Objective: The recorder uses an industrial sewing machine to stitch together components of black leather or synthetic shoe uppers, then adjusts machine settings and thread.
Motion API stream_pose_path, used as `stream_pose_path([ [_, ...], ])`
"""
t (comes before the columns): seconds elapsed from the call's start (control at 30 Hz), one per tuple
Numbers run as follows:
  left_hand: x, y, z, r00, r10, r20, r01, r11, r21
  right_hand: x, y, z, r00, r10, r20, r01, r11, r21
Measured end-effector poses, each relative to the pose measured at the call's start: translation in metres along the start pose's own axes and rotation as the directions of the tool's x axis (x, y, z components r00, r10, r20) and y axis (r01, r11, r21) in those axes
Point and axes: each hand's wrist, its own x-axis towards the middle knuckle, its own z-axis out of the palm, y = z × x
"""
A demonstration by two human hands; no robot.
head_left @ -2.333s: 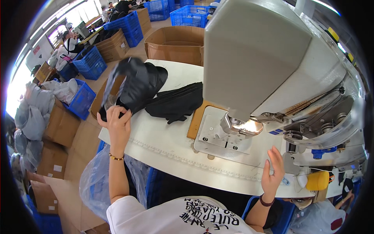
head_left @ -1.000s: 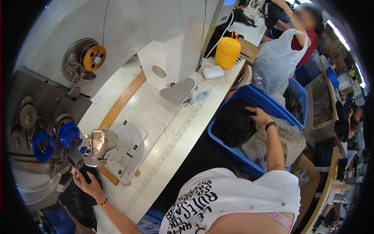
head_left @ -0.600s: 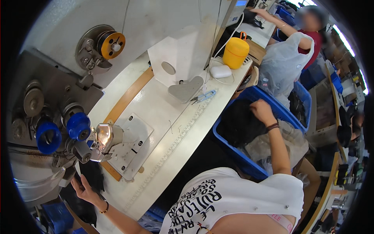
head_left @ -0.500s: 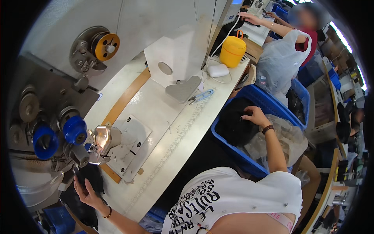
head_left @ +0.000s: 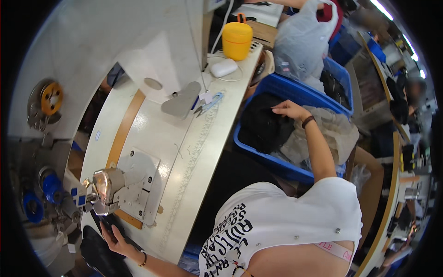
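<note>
My left hand (head_left: 116, 242) lies at the table's near edge, fingers stretched out, on black fabric (head_left: 94, 247) that hangs off the edge under the sewing machine head. Just above the fingers sits the machine's shiny metal sewing head (head_left: 108, 189), on a white plate. Out to the right, my right hand (head_left: 291, 111) reaches into a blue basket (head_left: 295, 173). Its thumb and fingers come together at a heap of black cloth (head_left: 265, 127), and the fingertips are partly lost against the dark cloth.
Blue-handled thread snips (head_left: 210, 104) lie on the worktable (head_left: 184, 203). Behind them are a white rounded case (head_left: 224, 68) and a yellow canister (head_left: 237, 41). A clear plastic bag (head_left: 295, 46) stands beyond the basket, with another person behind it. Thread spools (head_left: 51, 98) sit at the left.
My view has shifted, so the table and basket sit further left and higher in the picture. My left hand stays by the black fabric, my right hand at the basket's black cloth.
</note>
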Motion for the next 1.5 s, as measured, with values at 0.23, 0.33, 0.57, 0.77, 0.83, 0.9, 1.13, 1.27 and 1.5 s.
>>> stream_pose_path([
  [0.23,-0.013,0.0,0.007,0.998,-0.053,0.042,0.051,0.998,0.041,0.011,0.009,0.017,0.907,-0.376,-0.189,0.272,0.867,-0.417],
  [0.33,-0.015,-0.002,0.01,1.0,-0.004,0.027,0.004,1.0,0.005,0.006,0.0,0.031,0.785,-0.544,-0.295,0.274,0.733,-0.622],
  [0.57,-0.013,-0.009,0.014,0.997,0.074,0.026,-0.075,0.997,0.002,-0.024,-0.079,0.021,0.604,-0.751,-0.266,0.236,0.488,-0.841],
  [0.77,-0.015,-0.009,0.016,0.986,0.118,-0.116,-0.111,0.992,0.065,-0.056,-0.186,0.051,0.348,-0.934,-0.08,0.579,0.281,-0.766],
  [0.83,-0.014,-0.006,0.017,0.979,0.149,-0.135,-0.141,0.988,0.068,-0.056,-0.221,0.069,0.156,-0.987,0.043,0.703,0.08,-0.706],
  [0.9,-0.014,-0.001,0.017,0.977,0.131,-0.168,-0.123,0.991,0.06,-0.051,-0.254,0.097,-0.025,-0.993,0.115,0.816,-0.086,-0.571],
  [1.13,-0.008,0.04,0.022,0.892,0.414,-0.18,-0.341,0.879,0.333,-0.041,-0.335,0.238,-0.552,-0.816,0.168,0.783,-0.577,-0.231],
  [1.27,-0.011,0.073,0.017,0.934,0.335,-0.124,-0.306,0.929,0.208,-0.03,-0.344,0.266,-0.398,-0.889,0.225,0.821,-0.455,-0.345],
  [1.5,-0.01,0.122,0.016,0.831,0.546,0.107,-0.542,0.75,0.38,-0.038,-0.329,0.272,-0.165,-0.931,0.324,0.915,-0.267,-0.301],
])
